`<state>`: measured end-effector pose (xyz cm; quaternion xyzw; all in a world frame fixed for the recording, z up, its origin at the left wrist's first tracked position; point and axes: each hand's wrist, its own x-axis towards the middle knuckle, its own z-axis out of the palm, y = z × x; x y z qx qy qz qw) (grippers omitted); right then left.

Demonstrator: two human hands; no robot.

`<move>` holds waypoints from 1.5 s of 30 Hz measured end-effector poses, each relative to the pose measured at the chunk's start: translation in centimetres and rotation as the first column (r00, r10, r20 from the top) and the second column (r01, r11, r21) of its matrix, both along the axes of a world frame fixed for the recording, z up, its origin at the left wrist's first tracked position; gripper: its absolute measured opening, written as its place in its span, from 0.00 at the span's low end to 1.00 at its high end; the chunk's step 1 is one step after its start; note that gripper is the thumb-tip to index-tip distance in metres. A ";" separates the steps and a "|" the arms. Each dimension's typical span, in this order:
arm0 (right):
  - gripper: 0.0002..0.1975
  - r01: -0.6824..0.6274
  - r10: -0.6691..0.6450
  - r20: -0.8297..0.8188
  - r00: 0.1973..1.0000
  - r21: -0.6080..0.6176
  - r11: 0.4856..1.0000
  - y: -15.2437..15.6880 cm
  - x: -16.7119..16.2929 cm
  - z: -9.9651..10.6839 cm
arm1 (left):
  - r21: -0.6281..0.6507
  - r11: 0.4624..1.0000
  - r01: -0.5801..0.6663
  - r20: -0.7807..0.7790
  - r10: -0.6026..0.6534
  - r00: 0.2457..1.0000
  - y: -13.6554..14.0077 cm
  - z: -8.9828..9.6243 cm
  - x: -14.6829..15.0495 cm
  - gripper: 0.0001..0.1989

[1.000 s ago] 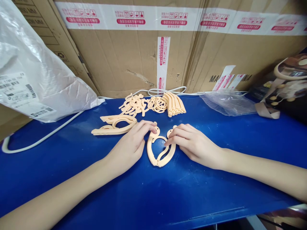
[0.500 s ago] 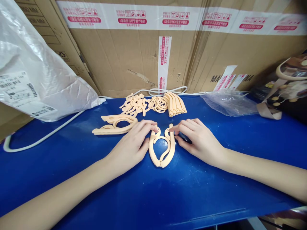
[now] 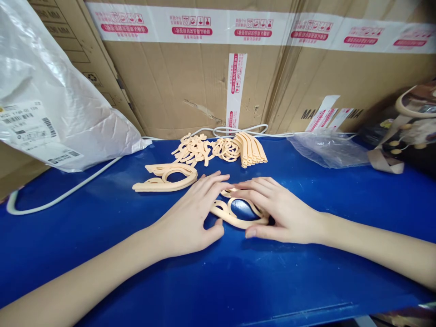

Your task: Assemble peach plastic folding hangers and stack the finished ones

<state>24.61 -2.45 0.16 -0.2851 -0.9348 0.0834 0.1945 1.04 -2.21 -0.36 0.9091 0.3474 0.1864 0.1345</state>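
A beige folding clothes hanger (image 3: 242,224) lies sideways on the blue table, between my hands. My right hand (image 3: 277,206) curls around its right end, fingers over the top and thumb along the near side. At the left end, my left hand (image 3: 195,211) reaches over with fingers stretched out and thumb apart; whether it presses on the hanger is hidden. Both hands' fingertips nearly meet above the hanger's far arm. Left of them rests a small stack of similar folded hangers (image 3: 180,185), close behind my left hand.
Behind lie a heap of loose hooked pieces (image 3: 194,150), ring-like pieces (image 3: 226,149) and a row of curved arms (image 3: 252,150). Cardboard boxes (image 3: 190,81) wall off the back. A silver-white bag (image 3: 85,118) and white cable (image 3: 64,197) stand left; a clear plastic bag (image 3: 327,150) lies right.
The hanger has turned from pointing toward me to lying sideways. My right hand has moved left around its joined end; my left hand has opened its thumb away from the fingers.
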 end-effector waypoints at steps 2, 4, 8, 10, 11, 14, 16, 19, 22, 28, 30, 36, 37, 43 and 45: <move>0.39 -0.042 0.042 0.029 0.999 -0.011 0.999 0.1 0.0 -0.1 | -0.001 1.000 0.003 -0.007 -0.003 1.000 0.0 -0.1 0.0 0.29; 0.42 -0.057 0.059 0.059 0.997 -0.034 0.998 0.2 0.0 -0.3 | -0.011 1.000 -0.002 -0.012 0.002 1.000 0.1 -0.2 0.0 0.30; 0.42 -0.036 0.041 0.085 0.995 -0.064 0.997 0.0 0.1 -0.2 | -0.028 1.000 -0.008 -0.029 0.008 1.000 0.1 -0.4 0.0 0.35; 0.39 -0.019 0.022 0.043 0.999 -0.071 0.997 0.0 0.2 -0.1 | -0.035 0.999 -0.006 -0.047 0.005 0.999 0.1 -0.4 0.0 0.40; 0.36 -0.010 0.011 0.008 1.000 -0.075 0.997 0.0 0.2 -0.1 | -0.037 0.999 -0.008 -0.056 0.006 0.998 0.2 -0.4 0.0 0.41; 0.25 0.044 -0.055 -0.110 0.992 -0.105 0.993 0.2 0.3 -0.1 | -0.035 0.999 0.001 -0.066 -0.004 0.998 0.3 -0.3 0.1 0.39; 0.19 0.120 -0.142 -0.179 0.974 -0.130 0.984 0.3 0.3 -0.2 | -0.024 0.999 0.021 -0.058 -0.022 0.998 0.3 -0.1 0.1 0.35; 0.15 0.257 -0.296 -0.230 0.927 -0.186 0.949 0.7 0.3 -0.4 | 0.003 1.000 0.028 -0.019 -0.028 0.999 0.2 0.2 0.1 0.32; 0.14 0.319 -0.382 -0.208 0.900 -0.281 0.905 1.0 0.4 -0.4 | 0.079 0.997 0.021 0.022 -0.023 0.999 0.2 0.5 0.1 0.32; 0.17 0.153 -0.397 -0.300 0.867 -0.599 0.786 1.3 0.6 -0.2 | 0.230 0.973 0.015 0.016 -0.020 1.000 0.3 0.6 -0.1 0.28; 0.17 0.069 -0.399 -0.350 0.848 -0.673 0.736 1.4 0.6 -0.1 | 0.221 0.975 0.019 -0.004 -0.019 1.000 0.3 0.7 0.0 0.29; 0.18 0.003 -0.474 -0.382 0.793 -0.776 0.631 1.6 0.9 -0.1 | 0.236 0.972 0.024 -0.007 -0.023 1.000 0.5 0.6 -0.2 0.33; 0.18 0.001 -0.478 -0.383 0.791 -0.779 0.627 1.7 1.0 -0.2 | 0.245 0.969 0.027 -0.010 -0.025 1.000 0.5 0.5 -0.2 0.34; 0.16 -0.023 -0.499 -0.399 0.770 -0.798 0.603 2.0 1.1 -0.4 | 0.314 0.949 0.037 -0.051 -0.022 0.998 0.8 0.2 -0.3 0.36; 0.16 -0.037 -0.507 -0.403 0.762 -0.809 0.587 2.1 1.0 -0.3 | 0.338 0.940 0.042 -0.061 -0.022 0.998 0.8 0.1 -0.3 0.36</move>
